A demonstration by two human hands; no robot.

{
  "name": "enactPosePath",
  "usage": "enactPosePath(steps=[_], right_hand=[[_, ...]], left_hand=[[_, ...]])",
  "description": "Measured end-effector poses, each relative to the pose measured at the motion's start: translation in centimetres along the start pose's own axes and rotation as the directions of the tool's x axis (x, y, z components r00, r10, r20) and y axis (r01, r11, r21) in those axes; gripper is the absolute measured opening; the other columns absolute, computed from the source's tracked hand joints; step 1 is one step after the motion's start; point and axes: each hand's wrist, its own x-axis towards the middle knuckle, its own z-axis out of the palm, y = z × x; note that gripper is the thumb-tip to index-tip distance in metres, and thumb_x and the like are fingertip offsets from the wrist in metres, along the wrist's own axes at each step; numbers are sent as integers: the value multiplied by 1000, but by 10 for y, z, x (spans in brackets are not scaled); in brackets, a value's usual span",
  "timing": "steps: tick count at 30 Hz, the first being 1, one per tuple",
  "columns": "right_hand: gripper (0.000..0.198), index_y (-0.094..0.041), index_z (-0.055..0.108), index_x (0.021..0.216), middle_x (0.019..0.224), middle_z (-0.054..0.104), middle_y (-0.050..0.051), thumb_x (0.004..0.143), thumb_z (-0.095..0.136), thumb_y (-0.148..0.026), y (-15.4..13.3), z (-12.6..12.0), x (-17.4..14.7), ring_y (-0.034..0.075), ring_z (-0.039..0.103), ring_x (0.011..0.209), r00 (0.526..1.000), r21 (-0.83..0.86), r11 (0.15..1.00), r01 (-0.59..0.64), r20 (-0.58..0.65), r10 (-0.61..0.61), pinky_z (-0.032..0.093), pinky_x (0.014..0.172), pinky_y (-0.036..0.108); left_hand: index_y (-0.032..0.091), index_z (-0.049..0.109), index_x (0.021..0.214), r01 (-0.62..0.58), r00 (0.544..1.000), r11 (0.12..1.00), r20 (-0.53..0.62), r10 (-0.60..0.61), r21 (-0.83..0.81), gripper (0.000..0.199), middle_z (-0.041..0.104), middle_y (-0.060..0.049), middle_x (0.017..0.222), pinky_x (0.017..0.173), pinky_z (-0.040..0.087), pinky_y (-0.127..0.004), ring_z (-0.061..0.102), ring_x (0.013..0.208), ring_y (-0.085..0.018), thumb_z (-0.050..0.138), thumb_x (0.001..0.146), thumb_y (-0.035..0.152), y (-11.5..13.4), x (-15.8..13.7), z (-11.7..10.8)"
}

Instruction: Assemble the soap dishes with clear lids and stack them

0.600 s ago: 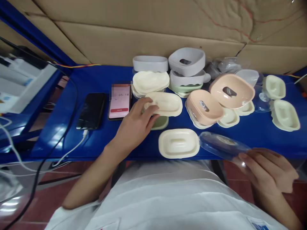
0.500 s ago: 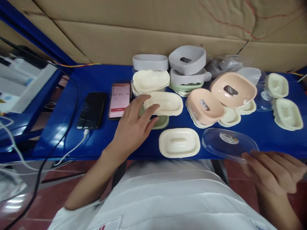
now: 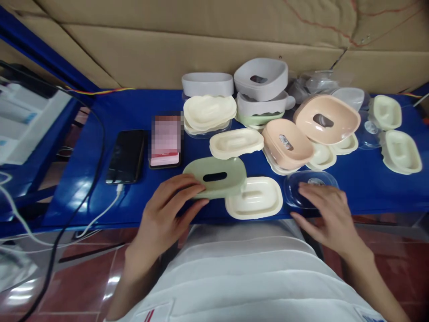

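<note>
My left hand (image 3: 170,205) is closed on the left end of a light green plastic soap-dish-like piece (image 3: 217,165) with a dark oval slot. That piece is tilted, and its right end overlaps a cream oval tray (image 3: 256,208) lying at the table's front edge. My right hand (image 3: 326,210) has its thumb and fingers apart, with the fingertips over a clear oval lid (image 3: 295,188) on the table. Whether they press on the lid, I cannot tell. Just behind the green piece lies another cream tray (image 3: 236,143).
Peach containers (image 3: 288,143) and stacked grey ones (image 3: 261,76) stand behind, with clear plastic covers (image 3: 315,87) beside them. More cream trays (image 3: 402,152) lie at right. Two phones, one black (image 3: 125,156) with a white cable, lie on the blue table (image 3: 80,165) at left.
My left hand has taken the green piece from under the cream tray and brought it forward, shifting that tray right. My right hand has moved left, and the clear lid now lies flat.
</note>
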Motion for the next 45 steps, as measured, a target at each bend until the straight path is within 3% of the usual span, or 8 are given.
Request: enactPosePath(steps=[4, 9, 14, 23, 29, 33, 37, 45], right_hand=[[90, -24, 31, 171, 146, 69, 20, 96, 81, -34, -13, 21, 22, 36, 70, 127, 997, -31, 996, 80, 4, -79, 51, 102, 51], [74, -28, 46, 163, 156, 63, 16, 99, 78, -46, -21, 24, 37, 34, 66, 135, 980, -26, 980, 197, 29, -196, 48, 111, 53], [41, -23, 66, 143, 147, 72, 8, 103, 75, -25, -31, 25, 41, 24, 63, 141, 948, 18, 949, 315, 34, -316, 32, 130, 47], [39, -18, 67, 143, 153, 67, 7, 104, 70, -17, -34, 27, 58, 22, 57, 149, 897, 52, 901, 430, 91, -434, 33, 132, 44], [69, -29, 47, 166, 173, 45, 12, 104, 68, -52, 12, -9, 29, 38, 39, 161, 973, 6, 999, 42, 228, -42, 25, 132, 68], [62, -34, 55, 158, 170, 49, 9, 101, 73, -49, 37, -25, -2, 40, 46, 157, 962, 110, 972, -207, 203, 181, 42, 124, 67], [50, -34, 68, 143, 147, 69, 8, 95, 81, -37, 30, -19, -3, 33, 67, 135, 979, 248, 947, -204, 57, 196, 54, 116, 53], [46, -29, 76, 135, 137, 75, 9, 90, 87, -27, 18, -1, 8, 32, 71, 127, 956, 354, 918, -177, -160, 246, 57, 112, 51]], left_hand=[[20, 66, 125, -128, 992, 990, 11, 129, -63, 29, 74, -9, 117, 99, 60, -41, 72, 115, -25, 79, 99, 19, 16, 7, 11], [18, 68, 118, -275, 956, 959, 91, 280, -62, 20, 77, -8, 110, 93, 55, -40, 73, 108, -25, 76, 102, 27, 25, 13, 32], [19, 68, 119, -289, 942, 955, 157, 296, -71, 22, 77, -8, 114, 97, 53, -40, 71, 111, -25, 76, 103, 32, 22, 9, 29], [20, 69, 117, -285, 942, 957, 171, 289, -47, 16, 77, -6, 113, 94, 55, -39, 70, 112, -24, 72, 102, 15, 17, 3, 27], [23, 70, 121, -150, 970, 971, 163, 181, -186, 22, 62, -13, 143, 113, 55, -50, 57, 142, -33, 75, 99, 20, 12, -2, 23], [22, 68, 125, -86, 975, 954, 173, 140, -287, 28, 48, -15, 159, 124, 50, -52, 46, 155, -34, 73, 99, 16, 11, -1, 22], [22, 59, 142, -40, 982, 961, 167, 88, -272, 44, 46, -17, 160, 124, 52, -50, 51, 151, -31, 72, 101, 17, 10, 0, 23], [23, 50, 149, -2, 981, 971, 188, 48, -239, 50, 48, -17, 159, 123, 53, -51, 52, 149, -31, 71, 103, 25, 7, 0, 25]])
